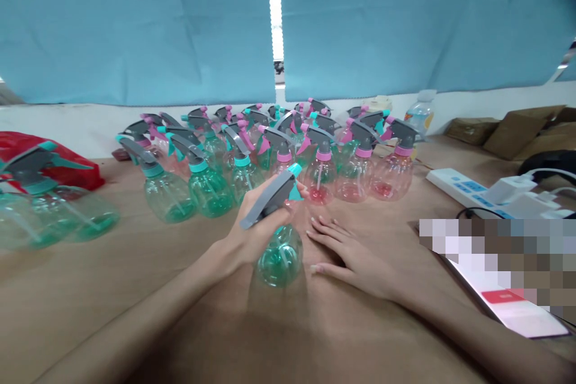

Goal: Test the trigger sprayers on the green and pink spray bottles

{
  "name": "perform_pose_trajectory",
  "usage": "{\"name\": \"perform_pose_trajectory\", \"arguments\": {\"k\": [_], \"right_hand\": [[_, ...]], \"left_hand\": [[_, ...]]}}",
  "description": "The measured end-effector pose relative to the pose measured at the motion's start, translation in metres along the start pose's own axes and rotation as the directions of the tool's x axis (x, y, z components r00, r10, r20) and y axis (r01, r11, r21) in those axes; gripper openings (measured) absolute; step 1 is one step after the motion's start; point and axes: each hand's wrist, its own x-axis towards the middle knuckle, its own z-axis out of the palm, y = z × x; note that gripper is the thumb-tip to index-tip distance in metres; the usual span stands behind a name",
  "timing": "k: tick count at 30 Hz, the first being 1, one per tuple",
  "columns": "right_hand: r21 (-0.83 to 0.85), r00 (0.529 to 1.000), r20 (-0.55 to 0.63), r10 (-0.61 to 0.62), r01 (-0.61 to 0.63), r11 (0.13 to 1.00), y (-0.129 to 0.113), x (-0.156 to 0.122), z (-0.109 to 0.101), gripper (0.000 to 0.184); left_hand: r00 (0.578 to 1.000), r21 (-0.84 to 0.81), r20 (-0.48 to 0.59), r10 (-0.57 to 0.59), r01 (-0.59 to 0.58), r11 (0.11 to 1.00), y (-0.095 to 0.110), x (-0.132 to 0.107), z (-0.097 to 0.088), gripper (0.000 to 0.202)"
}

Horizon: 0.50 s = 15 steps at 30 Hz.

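My left hand is wrapped round the neck of a green spray bottle with a grey and teal trigger head, holding it just above the brown table. My right hand lies flat on the table to the right of that bottle, fingers stretched out and apart, holding nothing. Behind both hands stands a crowd of several spray bottles: green ones to the left, pink ones to the right.
Two more green spray bottles and a red bag are at the left. A white power strip with plugs, cardboard boxes, a water bottle and a white-and-red booklet are at the right. Blue curtains hang behind.
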Motion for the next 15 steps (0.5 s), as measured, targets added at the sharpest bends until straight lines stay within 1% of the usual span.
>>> {"name": "perform_pose_trajectory", "arguments": {"k": [6, 15], "right_hand": [[-0.006, 1.000, 0.010, -0.001, 0.001, 1.000, -0.0006, 0.0006, -0.0007, 0.073], [0.014, 1.000, -0.012, -0.011, 0.011, 1.000, 0.0000, 0.0003, 0.0001, 0.070]], "left_hand": [[0.997, -0.038, 0.071, 0.005, -0.002, 0.999, 0.0076, 0.0019, -0.0018, 0.008], [0.996, -0.014, 0.088, -0.001, 0.002, 1.000, 0.0107, 0.0033, -0.0015, 0.010]]}}
